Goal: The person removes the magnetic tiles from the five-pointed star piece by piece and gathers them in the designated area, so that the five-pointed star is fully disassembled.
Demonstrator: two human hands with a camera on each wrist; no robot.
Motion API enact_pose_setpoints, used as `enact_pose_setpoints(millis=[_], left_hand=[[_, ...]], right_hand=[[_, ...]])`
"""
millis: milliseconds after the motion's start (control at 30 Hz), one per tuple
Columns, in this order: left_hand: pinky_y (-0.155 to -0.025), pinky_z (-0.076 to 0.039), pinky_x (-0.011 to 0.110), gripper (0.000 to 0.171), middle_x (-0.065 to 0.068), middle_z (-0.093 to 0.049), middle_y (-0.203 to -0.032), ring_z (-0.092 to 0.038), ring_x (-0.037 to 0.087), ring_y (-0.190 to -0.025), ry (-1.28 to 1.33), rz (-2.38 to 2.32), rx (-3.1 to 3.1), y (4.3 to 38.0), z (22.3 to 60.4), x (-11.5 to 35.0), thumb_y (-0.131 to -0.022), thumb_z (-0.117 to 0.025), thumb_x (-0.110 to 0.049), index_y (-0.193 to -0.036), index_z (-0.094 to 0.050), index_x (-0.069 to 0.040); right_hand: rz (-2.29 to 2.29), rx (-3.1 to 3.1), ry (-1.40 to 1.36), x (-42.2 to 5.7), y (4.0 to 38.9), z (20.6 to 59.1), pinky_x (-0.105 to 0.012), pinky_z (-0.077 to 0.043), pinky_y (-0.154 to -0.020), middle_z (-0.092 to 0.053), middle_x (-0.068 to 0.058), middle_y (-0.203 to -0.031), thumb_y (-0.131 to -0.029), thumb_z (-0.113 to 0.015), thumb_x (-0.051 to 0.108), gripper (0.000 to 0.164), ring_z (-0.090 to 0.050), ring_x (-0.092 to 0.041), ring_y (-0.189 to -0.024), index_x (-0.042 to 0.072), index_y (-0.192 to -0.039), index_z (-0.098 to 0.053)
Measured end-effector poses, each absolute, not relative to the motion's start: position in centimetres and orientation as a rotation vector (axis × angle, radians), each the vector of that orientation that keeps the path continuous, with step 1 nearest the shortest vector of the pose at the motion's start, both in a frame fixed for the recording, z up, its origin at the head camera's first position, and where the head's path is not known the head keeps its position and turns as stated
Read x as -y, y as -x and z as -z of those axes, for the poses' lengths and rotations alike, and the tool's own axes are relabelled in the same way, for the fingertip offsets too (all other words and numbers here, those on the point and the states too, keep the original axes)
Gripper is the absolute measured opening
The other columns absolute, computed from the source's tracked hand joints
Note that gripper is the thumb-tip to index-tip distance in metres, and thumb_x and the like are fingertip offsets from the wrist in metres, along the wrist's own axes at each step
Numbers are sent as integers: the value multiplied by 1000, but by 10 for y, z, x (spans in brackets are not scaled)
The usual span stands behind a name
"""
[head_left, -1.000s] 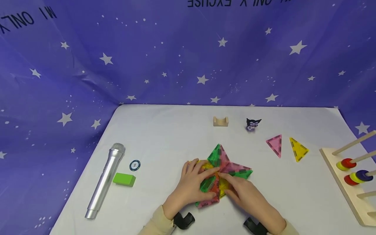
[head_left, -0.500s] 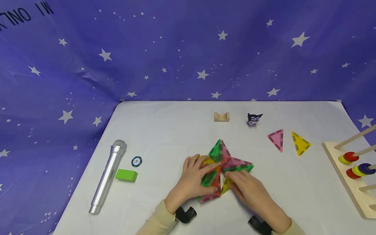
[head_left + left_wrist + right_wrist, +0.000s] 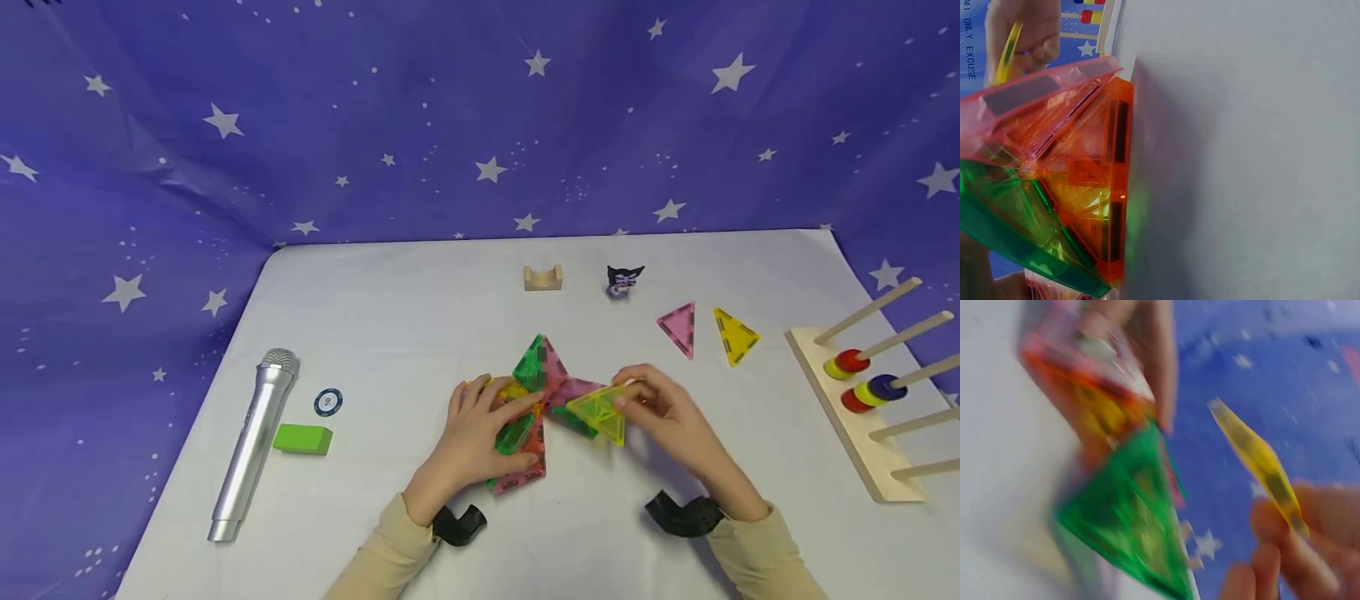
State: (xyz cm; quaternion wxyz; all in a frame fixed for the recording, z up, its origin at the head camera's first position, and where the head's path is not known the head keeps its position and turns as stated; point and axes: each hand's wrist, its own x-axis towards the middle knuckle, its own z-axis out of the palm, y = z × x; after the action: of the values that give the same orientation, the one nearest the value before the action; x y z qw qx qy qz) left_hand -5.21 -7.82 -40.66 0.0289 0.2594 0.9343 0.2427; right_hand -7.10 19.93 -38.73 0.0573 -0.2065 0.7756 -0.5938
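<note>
A right hand (image 3: pixel 670 419) pinches a yellow tile (image 3: pixel 602 410) by its right end, thumb and fingers together on it, raised above the near-right side of a star-shaped cluster (image 3: pixel 555 385) of translucent tiles. The right wrist view, though blurred, shows the yellow tile tilted and apart from the nearest green tile (image 3: pixel 1132 509). To the left, a left hand (image 3: pixel 472 433) rests across the cluster, fingers spread, holding nothing in a pinch.

The step in hand appears to be placing the yellow tile at the cluster, and it calls for a light grip near one corner, leaving the other edges free to meet a neighbour squarely. The dark strips along the tiles' edges are probably magnets, so a slow, level approach should avoid a sudden snap onto the wrong side. The left hand does best to steady without bearing down, since the orange tiles (image 3: pixel 1088 147) seem to stand at a slant and could fold.

Farther right on the white table (image 3: pixel 390 317) lie a loose pink triangle (image 3: pixel 679 330) and a loose yellow triangle (image 3: pixel 736 335), just beside each other, with a wooden peg rack (image 3: pixel 855 417) beyond.
</note>
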Motion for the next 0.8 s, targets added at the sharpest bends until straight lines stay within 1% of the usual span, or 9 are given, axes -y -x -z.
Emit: enact_pose_setpoints(millis=[67, 167, 267, 367, 500, 667, 800], left_hand=[[-99, -8, 55, 67, 5, -32, -138, -19, 34, -128, -803, -733, -2881, 54, 407, 80, -76, -60, -57, -136, -39, -35], [-99, -8, 56, 67, 4, -31, -139, -18, 34, -128, -797, -722, -2886, 54, 407, 80, -76, -60, -57, -136, -39, -36], [-99, -7, 57, 67, 4, -30, -140, -18, 33, -129, -790, -730, -2878, 53, 408, 80, -76, -60, -57, -136, -38, -37], [-99, -7, 57, 67, 4, -30, -140, -17, 32, -129, -787, -733, -2867, 50, 408, 79, -76, -60, -57, -137, -37, -38], [-100, -6, 56, 68, 4, -30, -140, -17, 33, -130, -762, -742, -2877, 48, 408, 80, -75, -61, -57, -136, -37, -39], [-99, -6, 57, 69, 5, -31, -139, -17, 34, -129, -746, -776, -2890, 47, 409, 81, -74, -62, -57, -136, -38, -37], [-99, -8, 56, 71, 4, -31, -140, -18, 33, -129, -790, -776, -2875, 50, 409, 80, -75, -59, -61, -137, -37, -36]], right_hand=[[1905, -2392, 399, -207, 86, 387, -25, -47, -61, -62, -3, -79, -90, -54, 3, 22, -55, -17, -67, -1, -110, -47], [1989, -2438, 95, -216, 110, 393, -21, -48, -61, -62, 5, -74, -89, -58, 9, 25, -55, -12, -64, 0, -108, -44], [1924, -2511, -59, -219, 131, 406, -19, -47, -56, -60, 8, -70, -89, -58, 12, 28, -53, -7, -59, -1, -108, -42], [1747, -2628, -98, -221, 143, 419, -18, -45, -53, -60, 2, -69, -90, -57, 13, 32, -52, -6, -56, -5, -111, -41], [1536, -2765, -73, -219, 155, 430, -21, -43, -49, -59, -10, -67, -89, -58, 14, 34, -51, -9, -51, -6, -112, -42], [1426, -2810, -39, -215, 155, 428, -22, -39, -47, -60, -9, -66, -91, -56, 21, 38, -48, -8, -50, -6, -114, -40], [1500, -2848, 31, -210, 135, 417, -22, -35, -46, -58, -10, -65, -91, -55, 20, 34, -43, -7, -49, -5, -111, -43]])
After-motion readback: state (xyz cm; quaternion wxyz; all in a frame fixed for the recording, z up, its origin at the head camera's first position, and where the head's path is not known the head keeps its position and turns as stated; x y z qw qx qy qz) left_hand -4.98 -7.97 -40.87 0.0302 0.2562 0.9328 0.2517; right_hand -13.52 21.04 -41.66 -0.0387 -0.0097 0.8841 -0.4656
